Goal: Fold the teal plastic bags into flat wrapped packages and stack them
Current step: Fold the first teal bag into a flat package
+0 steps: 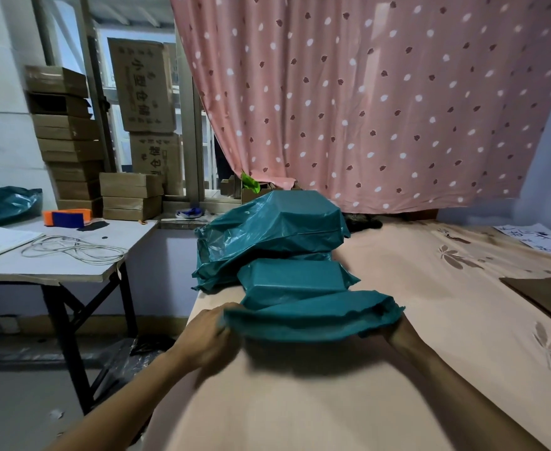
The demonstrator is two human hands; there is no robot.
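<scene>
Head view: left hand (210,333) and right hand (394,333) grip the teal bag (313,317), lying crosswise.

The fingers of the right hand (394,333) are being hidden under the loose teal bag flap (313,317). The left hand (207,336) is being blurred, so its fingertips cannot be told apart where the flap is being pinched. Both forearms are being cut off by the bottom edge. The lower teal package (292,278) is being partly covered by the flap. The white paper (541,240) is being cut off at the right edge, and its writing is too small to be read.
</scene>
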